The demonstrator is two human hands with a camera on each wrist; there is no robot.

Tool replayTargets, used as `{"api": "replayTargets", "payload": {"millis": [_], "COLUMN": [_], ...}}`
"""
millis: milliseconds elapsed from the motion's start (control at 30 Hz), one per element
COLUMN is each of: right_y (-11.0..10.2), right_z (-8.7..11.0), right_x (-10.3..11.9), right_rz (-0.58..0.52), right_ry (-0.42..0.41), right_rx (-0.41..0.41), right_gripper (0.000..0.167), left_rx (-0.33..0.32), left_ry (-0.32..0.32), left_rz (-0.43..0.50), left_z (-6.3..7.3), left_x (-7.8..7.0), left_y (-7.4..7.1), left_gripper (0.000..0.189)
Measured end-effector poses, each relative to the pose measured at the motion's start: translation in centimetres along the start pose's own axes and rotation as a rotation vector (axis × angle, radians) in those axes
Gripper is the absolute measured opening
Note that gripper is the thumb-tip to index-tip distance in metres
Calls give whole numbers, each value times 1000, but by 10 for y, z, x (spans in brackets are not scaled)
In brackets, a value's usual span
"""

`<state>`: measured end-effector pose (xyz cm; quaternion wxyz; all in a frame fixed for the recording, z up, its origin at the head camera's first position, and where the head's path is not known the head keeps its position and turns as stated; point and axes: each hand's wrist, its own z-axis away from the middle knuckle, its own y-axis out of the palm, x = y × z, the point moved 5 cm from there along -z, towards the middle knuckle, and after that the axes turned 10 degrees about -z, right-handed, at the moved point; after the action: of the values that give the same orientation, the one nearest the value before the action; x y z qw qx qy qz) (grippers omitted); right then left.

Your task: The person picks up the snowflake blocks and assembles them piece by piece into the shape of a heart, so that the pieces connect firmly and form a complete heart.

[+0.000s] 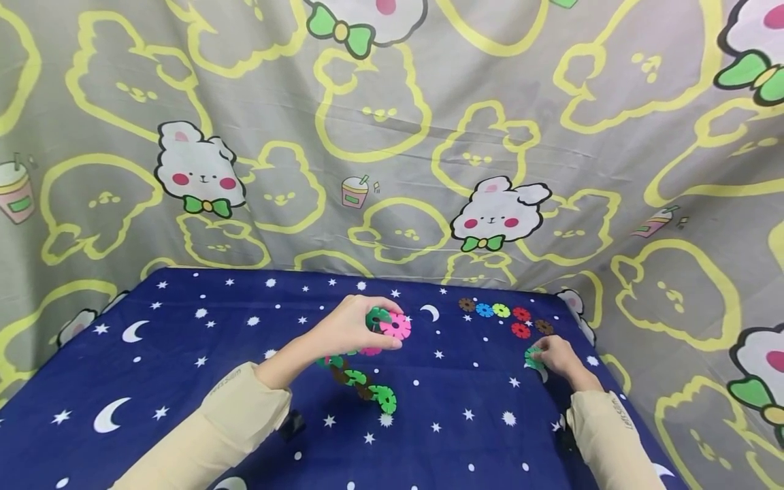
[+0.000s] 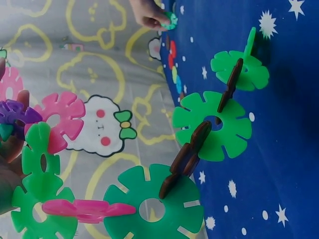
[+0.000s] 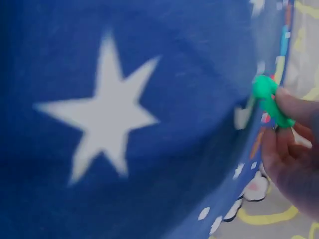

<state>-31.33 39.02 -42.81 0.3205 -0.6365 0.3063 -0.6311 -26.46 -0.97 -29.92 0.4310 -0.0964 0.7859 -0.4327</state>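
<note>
My left hand (image 1: 350,331) holds one end of a chain of slotted plastic discs above the table, with a pink disc (image 1: 403,331) facing out between thumb and fingers. In the left wrist view the chain curves down from the hand, joining a purple disc (image 2: 31,117), pink, green and brown pieces, and a large dark green disc (image 2: 118,211). Its far end is a light green disc (image 2: 232,62) with another green one stuck on edge. On the right, my right hand (image 1: 562,358) pinches a single green disc (image 1: 531,356) between thumb and fingers, close over the tabletop.
Loose discs lie at the table's back right: a brown one (image 1: 467,299), a blue one (image 1: 480,312), a yellow-green one (image 1: 501,305), two red and another brown (image 1: 544,322). A dark blue star-patterned cloth (image 1: 202,401) covers the table. A printed curtain (image 1: 392,177) hangs behind it.
</note>
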Motion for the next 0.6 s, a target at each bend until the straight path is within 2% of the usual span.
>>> {"api": "replayTargets", "payload": {"millis": [67,133,300,400,600], "right_y": [2,7,24,30,36], "right_z": [2,2,7,16,44], "right_x": [12,29,89,127,191], "right_rz": [-58,-171,-476,-541,-565], "right_ry": [-43,-102,-248,-359,-629], "right_rx": [-5,-9,-10,14,47], "right_gripper": [13,15,18,18,21], "left_rx": [0,-2,-13,-27,-51], "left_ry": [2,0,-12,-13,-23], "left_rz": [8,17,34,36,41], "left_z": [0,1,2,1,0], "left_x": [-1,-1,-1,-2,-3], "left_y": [0,0,-1,-1,0], "left_gripper": [43,43,43,44,44]}}
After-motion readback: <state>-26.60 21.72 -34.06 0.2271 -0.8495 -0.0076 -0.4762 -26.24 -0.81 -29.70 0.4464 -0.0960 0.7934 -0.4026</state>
